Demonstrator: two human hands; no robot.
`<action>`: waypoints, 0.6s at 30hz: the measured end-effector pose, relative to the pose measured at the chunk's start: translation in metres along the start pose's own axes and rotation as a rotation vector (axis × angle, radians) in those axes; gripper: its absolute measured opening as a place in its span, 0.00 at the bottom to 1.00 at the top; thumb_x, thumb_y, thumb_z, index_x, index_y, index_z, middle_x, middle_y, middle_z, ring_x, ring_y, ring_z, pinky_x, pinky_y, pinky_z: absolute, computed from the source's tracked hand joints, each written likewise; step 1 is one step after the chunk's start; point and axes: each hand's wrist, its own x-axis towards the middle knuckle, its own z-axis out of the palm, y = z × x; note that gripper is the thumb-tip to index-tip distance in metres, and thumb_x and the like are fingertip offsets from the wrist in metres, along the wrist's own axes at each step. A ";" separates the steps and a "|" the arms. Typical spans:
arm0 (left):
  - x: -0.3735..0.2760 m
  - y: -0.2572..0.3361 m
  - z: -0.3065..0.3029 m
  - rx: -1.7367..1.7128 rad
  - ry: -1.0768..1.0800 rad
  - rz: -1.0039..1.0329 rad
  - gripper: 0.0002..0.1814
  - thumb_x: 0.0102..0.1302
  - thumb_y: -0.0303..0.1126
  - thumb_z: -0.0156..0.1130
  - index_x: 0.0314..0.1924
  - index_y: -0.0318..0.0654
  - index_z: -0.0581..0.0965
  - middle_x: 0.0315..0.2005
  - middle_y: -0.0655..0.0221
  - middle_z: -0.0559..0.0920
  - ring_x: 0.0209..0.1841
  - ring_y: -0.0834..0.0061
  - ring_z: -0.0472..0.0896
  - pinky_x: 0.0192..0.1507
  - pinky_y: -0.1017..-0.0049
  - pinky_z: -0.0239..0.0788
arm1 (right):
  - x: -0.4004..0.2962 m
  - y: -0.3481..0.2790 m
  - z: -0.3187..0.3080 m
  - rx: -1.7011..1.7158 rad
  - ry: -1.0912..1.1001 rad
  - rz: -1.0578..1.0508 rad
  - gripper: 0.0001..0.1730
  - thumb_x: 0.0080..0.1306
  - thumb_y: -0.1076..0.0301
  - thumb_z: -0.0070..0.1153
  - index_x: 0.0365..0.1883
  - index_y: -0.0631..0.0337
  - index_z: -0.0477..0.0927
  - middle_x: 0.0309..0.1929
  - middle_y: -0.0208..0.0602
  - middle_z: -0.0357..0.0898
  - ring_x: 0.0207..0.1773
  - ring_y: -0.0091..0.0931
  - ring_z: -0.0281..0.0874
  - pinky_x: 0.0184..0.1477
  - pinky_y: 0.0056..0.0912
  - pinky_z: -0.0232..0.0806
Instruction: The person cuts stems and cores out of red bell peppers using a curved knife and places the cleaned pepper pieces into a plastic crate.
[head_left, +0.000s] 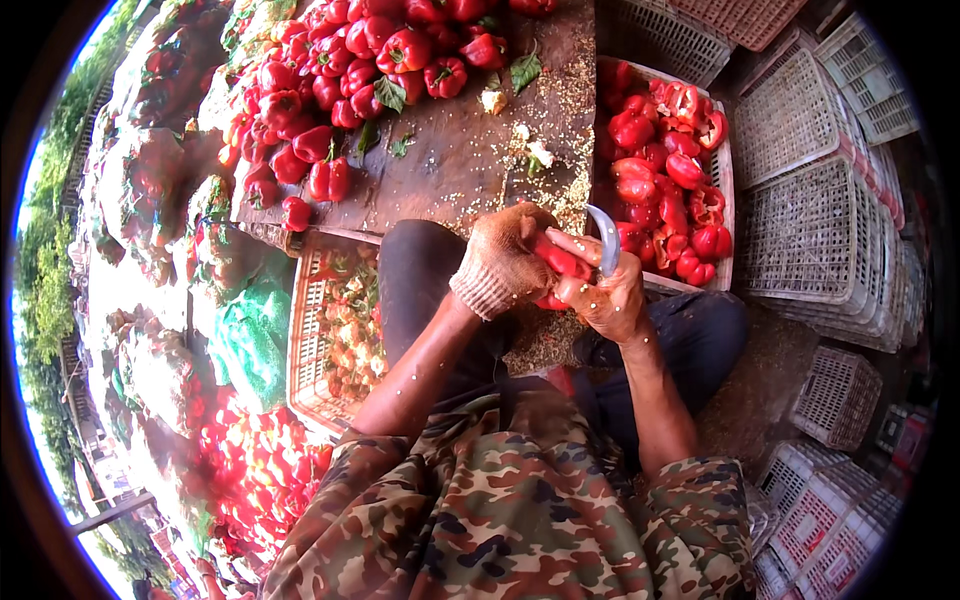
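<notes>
My left hand (504, 259), in a soiled knit work glove, is closed around a red bell pepper (559, 259) held over my lap. Bare and dotted with pale seeds, my right hand (611, 300) grips a small knife with a curved blade (606, 238); the handle is hidden in the fingers. The blade arcs up past the fingers, and my right fingertips also touch the pepper. Most of the pepper is covered by both hands. Just beyond them lies a wooden tabletop (450, 169) strewn with seeds, with a heap of whole red bell peppers (352, 67) on it.
To the right, a plastic crate (724, 262) holds opened red peppers (637, 180). At left, another crate (304, 352) contains pepper cores and stems (356, 337). Stacked empty crates (799, 232) stand farther right. Filled mesh sacks (142, 187) and a red pepper pile (259, 457) are at far left.
</notes>
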 end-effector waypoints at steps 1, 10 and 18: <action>0.001 -0.004 -0.004 -0.079 -0.037 0.024 0.22 0.38 0.21 0.77 0.39 0.33 0.82 0.34 0.72 0.84 0.40 0.82 0.80 0.44 0.76 0.75 | -0.003 0.006 0.000 0.094 0.039 0.083 0.20 0.64 0.69 0.63 0.52 0.70 0.81 0.51 0.47 0.85 0.50 0.29 0.84 0.53 0.28 0.73; 0.018 -0.032 0.008 -0.593 0.195 -0.316 0.09 0.60 0.18 0.58 0.40 0.27 0.83 0.32 0.65 0.87 0.32 0.75 0.83 0.35 0.75 0.77 | -0.007 0.021 0.007 0.531 0.237 0.212 0.11 0.69 0.71 0.57 0.46 0.67 0.83 0.38 0.36 0.85 0.33 0.16 0.80 0.20 0.13 0.62; 0.037 -0.025 0.020 -0.248 0.243 -0.155 0.12 0.59 0.21 0.60 0.44 0.29 0.81 0.30 0.63 0.86 0.28 0.75 0.84 0.32 0.75 0.76 | -0.015 0.008 -0.006 0.051 0.187 0.220 0.39 0.64 0.48 0.69 0.63 0.70 0.75 0.36 0.30 0.81 0.32 0.13 0.73 0.30 0.17 0.65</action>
